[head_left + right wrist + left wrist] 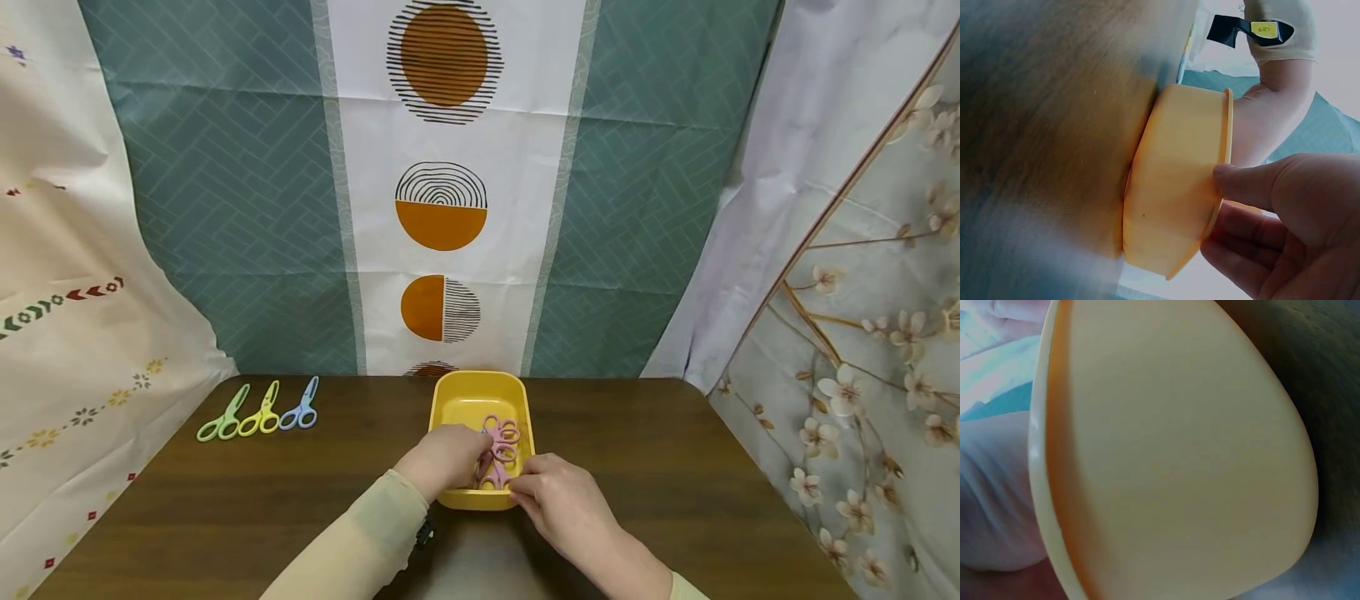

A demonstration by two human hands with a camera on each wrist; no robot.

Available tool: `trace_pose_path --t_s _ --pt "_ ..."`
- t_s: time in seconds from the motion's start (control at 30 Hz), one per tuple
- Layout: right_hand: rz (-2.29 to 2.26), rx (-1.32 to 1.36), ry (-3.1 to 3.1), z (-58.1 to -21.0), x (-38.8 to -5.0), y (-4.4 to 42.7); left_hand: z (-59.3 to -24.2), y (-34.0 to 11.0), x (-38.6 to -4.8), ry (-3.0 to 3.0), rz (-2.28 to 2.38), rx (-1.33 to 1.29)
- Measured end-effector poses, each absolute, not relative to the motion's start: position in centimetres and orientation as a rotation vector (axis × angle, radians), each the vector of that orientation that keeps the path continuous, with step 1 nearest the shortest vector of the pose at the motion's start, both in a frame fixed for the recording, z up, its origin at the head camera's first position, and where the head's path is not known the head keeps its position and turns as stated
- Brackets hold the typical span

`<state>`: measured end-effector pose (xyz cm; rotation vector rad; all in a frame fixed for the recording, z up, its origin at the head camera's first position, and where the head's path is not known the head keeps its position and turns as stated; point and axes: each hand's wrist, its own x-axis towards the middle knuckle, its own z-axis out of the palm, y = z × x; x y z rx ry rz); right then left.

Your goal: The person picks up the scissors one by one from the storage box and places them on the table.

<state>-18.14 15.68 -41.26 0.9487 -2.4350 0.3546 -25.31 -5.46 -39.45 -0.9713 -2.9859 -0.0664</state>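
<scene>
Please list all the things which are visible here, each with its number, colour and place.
Tray: one, yellow, middle of the table
Pink scissors: at least two, pink, inside the tray; overlapping, exact count unclear
Green scissors: one, green, table's far left
Yellow scissors: one, yellow, between green and blue
Blue scissors: one, blue, right of yellow
Table: one, dark brown, under everything
Back cloth: one, teal and white with orange shapes, behind table
Side cloths: patterned, cream at left, pale floral at right
Wrist device: one, black with yellow label, left wrist
Sleeves: two, pale cream, forearms
Left hand: one, reaching into the tray
Right hand: one, pinching the tray's near-right rim
</scene>
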Motion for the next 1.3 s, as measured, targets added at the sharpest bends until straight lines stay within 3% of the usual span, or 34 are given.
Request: trace_pose_path --t_s 1.3 --pt "0.346 0.949 -2.426 -41.45 -17.98 15.75 -39.48 -5.21 -25.14 -2.931 -0.053 -0.995"
